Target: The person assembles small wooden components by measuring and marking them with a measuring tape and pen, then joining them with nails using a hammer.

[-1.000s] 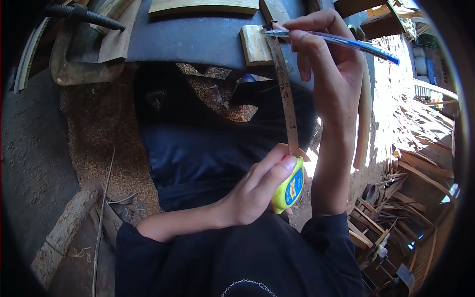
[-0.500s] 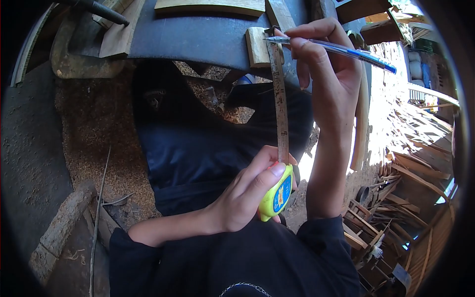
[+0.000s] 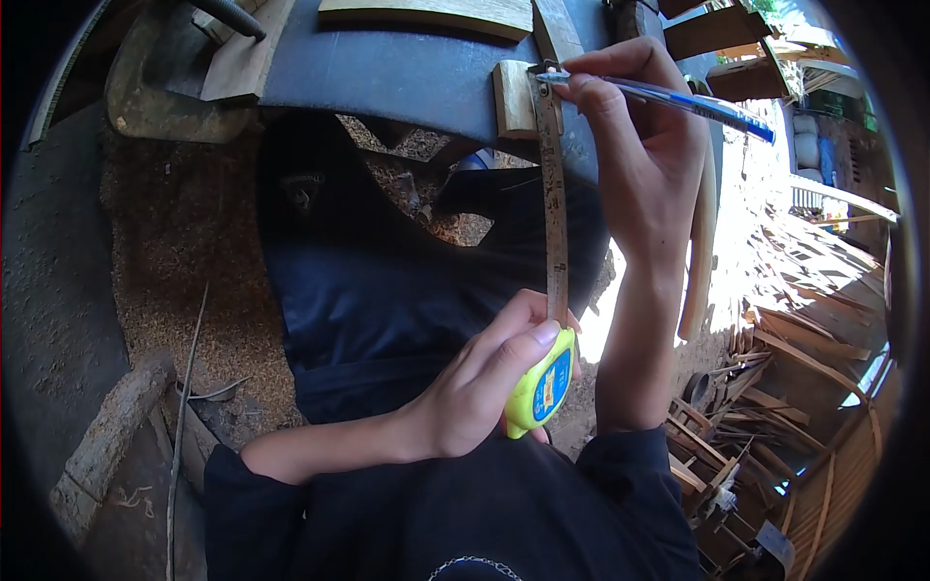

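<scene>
My left hand (image 3: 484,378) is wrapped round a yellow-green tape measure (image 3: 531,407) with a blue label, held close to my chest. From its case the worn tape blade (image 3: 554,213) runs up to a small wood block (image 3: 514,100) at the near edge of the dark work surface (image 3: 407,82). The blade's hooked end lies beside the block's upper right corner. Between thumb and fingers my right hand (image 3: 644,145) pinches a blue ballpoint pen (image 3: 678,97), its tip pointing left at the blade's end.
A wood strip (image 3: 431,17) lies along the far part of the work surface. At left, a large metal clamp (image 3: 174,116) sits by a pale board (image 3: 242,58). A log (image 3: 111,445) rests at lower left; scrap wood (image 3: 765,407) is piled at right.
The view has shifted slightly, so the block and work surface sit a little lower and further right. Both hands keep their holds, with the pen tip still at the blade's end.
</scene>
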A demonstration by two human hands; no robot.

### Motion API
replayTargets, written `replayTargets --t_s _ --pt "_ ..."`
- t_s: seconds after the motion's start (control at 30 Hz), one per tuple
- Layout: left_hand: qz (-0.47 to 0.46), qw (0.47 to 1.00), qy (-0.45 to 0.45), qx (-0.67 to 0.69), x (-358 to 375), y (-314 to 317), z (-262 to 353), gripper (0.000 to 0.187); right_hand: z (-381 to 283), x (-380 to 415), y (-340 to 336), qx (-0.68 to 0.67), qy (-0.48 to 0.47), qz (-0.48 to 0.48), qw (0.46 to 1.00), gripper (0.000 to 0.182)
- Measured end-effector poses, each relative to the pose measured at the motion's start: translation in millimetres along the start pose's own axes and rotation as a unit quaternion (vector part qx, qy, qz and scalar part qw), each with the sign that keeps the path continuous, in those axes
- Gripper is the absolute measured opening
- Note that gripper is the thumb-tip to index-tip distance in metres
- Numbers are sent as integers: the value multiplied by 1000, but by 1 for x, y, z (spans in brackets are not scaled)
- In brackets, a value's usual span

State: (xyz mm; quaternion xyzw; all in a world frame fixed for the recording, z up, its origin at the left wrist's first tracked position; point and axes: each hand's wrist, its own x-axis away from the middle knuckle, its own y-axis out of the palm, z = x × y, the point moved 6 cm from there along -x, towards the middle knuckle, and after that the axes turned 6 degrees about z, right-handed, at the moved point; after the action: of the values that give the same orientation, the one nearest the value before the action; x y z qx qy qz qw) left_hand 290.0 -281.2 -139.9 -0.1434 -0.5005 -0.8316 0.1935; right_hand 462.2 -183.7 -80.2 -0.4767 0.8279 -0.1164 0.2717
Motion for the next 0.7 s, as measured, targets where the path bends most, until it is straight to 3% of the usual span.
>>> replayTargets --t_s 0.27,0.33,0.43,0.5,0.7 --pt "7 1000 7 0 -1 -1 -2 44 -20 -6 7 115 30 -33 992 14" --pt "6 1000 10 5 -1 -1 -2 44 -41 -9 14 142 56 -19 988 6" --pt "5 1000 6 13 -1 -2 -3 44 -38 -9 19 130 49 17 990 6" --pt "4 1000 9 9 -1 -3 -3 45 -54 -7 24 197 48 31 979 7" --pt "4 1000 14 11 -1 -2 -3 46 -64 -7 25 228 20 26 973 9"
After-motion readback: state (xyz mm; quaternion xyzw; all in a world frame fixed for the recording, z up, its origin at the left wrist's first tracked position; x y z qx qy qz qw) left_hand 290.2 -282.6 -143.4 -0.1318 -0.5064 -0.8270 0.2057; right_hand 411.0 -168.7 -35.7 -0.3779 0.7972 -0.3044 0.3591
